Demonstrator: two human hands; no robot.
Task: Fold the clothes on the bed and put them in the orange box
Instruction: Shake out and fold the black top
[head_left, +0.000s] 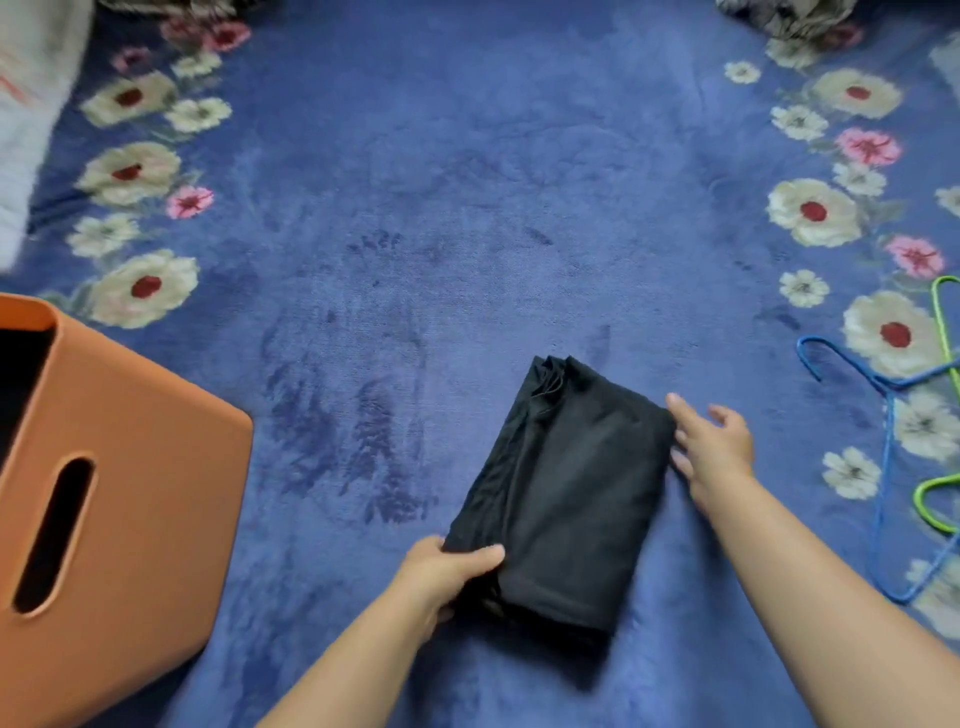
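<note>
A black garment (566, 493), folded into a thick rectangle, lies on the blue floral bed cover (441, 208) near me. My left hand (452, 571) grips its near left corner, thumb on top and fingers underneath. My right hand (709, 441) is beside the fold's right edge, fingers straight and touching the cloth. The orange box (119, 499) with a slot handle stands at the left, its dark opening at the upper left.
Blue (883, 467) and green (940, 499) wire hangers lie at the right edge of the bed. A white cloth (31, 119) lies at the far left, and patterned fabric (784, 15) sits at the far top right.
</note>
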